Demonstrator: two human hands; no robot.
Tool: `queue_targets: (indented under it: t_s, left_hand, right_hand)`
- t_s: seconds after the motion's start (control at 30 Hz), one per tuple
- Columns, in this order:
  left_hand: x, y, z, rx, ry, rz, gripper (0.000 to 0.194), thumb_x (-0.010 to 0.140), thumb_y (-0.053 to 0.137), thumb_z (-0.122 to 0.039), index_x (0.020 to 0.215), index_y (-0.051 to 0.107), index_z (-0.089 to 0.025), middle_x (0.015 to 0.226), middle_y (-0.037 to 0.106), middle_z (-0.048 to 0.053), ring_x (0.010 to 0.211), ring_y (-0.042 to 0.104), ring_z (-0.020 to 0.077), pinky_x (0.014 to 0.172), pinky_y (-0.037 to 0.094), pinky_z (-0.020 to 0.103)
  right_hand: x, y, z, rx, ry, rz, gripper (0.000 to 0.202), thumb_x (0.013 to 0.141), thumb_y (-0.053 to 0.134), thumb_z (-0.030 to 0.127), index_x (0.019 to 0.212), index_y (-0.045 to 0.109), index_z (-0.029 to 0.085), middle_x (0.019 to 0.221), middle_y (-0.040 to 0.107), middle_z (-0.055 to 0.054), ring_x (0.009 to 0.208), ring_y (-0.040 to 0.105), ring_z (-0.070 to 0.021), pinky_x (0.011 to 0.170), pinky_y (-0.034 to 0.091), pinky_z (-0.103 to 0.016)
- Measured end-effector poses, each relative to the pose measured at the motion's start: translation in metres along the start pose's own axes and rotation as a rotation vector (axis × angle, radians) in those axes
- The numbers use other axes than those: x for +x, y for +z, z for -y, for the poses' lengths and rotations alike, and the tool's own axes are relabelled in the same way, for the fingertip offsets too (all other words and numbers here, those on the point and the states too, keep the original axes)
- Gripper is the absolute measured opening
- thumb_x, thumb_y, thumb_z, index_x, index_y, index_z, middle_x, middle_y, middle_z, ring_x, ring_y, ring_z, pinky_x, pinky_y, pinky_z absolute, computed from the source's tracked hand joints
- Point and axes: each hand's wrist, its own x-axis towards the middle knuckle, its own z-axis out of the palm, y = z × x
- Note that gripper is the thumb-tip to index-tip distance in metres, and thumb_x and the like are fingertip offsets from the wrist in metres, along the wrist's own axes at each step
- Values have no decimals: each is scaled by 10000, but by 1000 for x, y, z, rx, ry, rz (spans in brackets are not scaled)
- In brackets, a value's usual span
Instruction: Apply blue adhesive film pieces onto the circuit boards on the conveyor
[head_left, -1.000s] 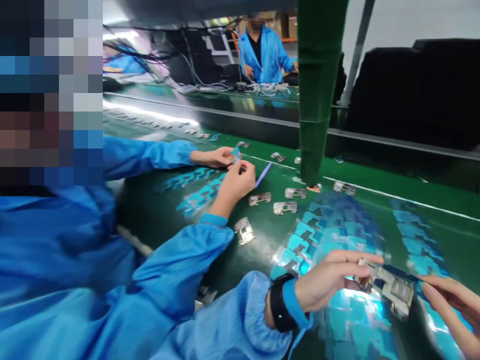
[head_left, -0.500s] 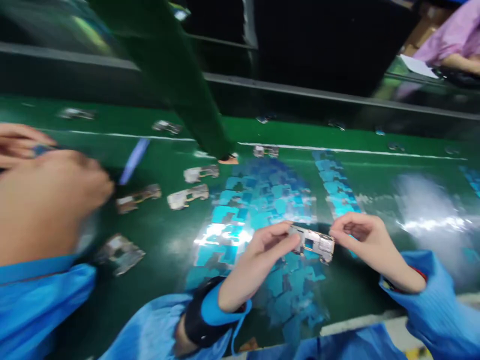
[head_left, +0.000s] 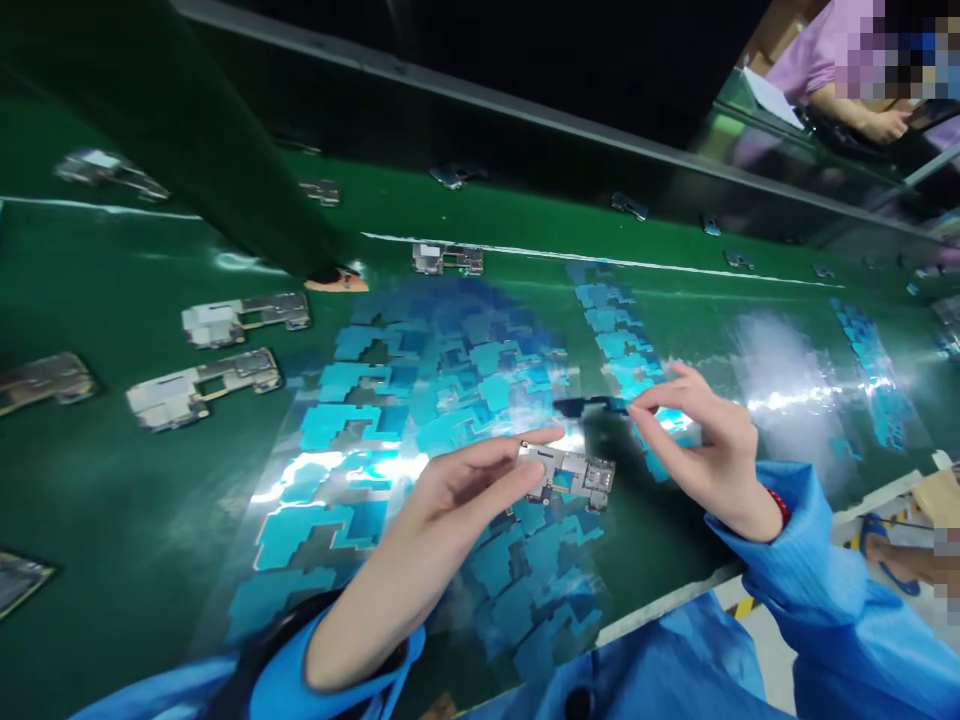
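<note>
My left hand (head_left: 480, 485) pinches a small phone circuit board (head_left: 576, 470) by its left end, thumb on top, above the green bench. Just beyond the board, my right hand (head_left: 701, 430) holds the end of a thin dark film piece (head_left: 592, 405) between thumb and fingers. The film piece is apart from the board. Beneath both hands lie clear sheets with rows of blue die-cut film pieces (head_left: 326, 427), many of them overlapping.
Several circuit boards (head_left: 202, 388) lie on the green bench (head_left: 150, 520) to the left and along the white line at the back. A dark green post (head_left: 247, 170) rises from the bench. At far right are a person in pink (head_left: 817, 60) and a slippered foot (head_left: 892, 560).
My right hand now holds up a thin film piece, away from the board. My view has turned right and closer; the other person's hands at the left are out of sight.
</note>
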Motion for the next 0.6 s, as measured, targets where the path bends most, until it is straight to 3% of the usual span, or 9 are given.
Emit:
queue_targets:
  t_s: [0.1,0.2,0.3,0.4,0.5,0.6]
  left_hand:
    - [2,2,-1,13,0,-74,167,689,789,-407,686,756,-244,900,721,13,877,635,178,731,498,199]
    - [3,3,3,-29,34,-139,142,661,821,-369,701,759,-248,696,705,-7,707,639,141,632,509,181]
    - [3,4,6,-115,41,-159,273,633,849,-350,879,772,-257,712,729,-6,688,676,147,633,563,196]
    - [0,7,5,-162,28,-195,387,611,862,-341,973,760,-252,682,707,-25,628,665,133,600,605,216]
    - [-3,10,1,-180,49,-205,325,615,854,-321,923,771,-259,616,653,-60,548,618,97,612,629,230]
    - [-6,11,-2,-186,63,-189,294,650,825,-293,939,771,-282,605,657,-65,590,655,115,657,638,249]
  right_hand:
    - [-1,-4,0,60,69,-70,78,831,668,193,766,654,234,755,711,17,682,648,-143,1108,355,-504]
    - [-1,-5,2,295,247,-25,55,801,711,235,767,667,237,755,705,20,720,657,-141,961,499,-399]
    - [1,-3,4,443,363,37,79,779,739,288,771,685,231,764,702,4,717,654,-138,732,561,-297]
    - [1,2,5,504,425,103,112,764,757,315,757,693,223,750,698,-1,713,655,-132,717,563,-280]
    - [0,5,5,568,468,148,118,748,772,302,728,693,218,714,688,8,697,659,-124,700,563,-260]
    - [0,6,4,619,484,156,96,742,779,267,730,697,216,689,684,24,636,643,-101,656,560,-234]
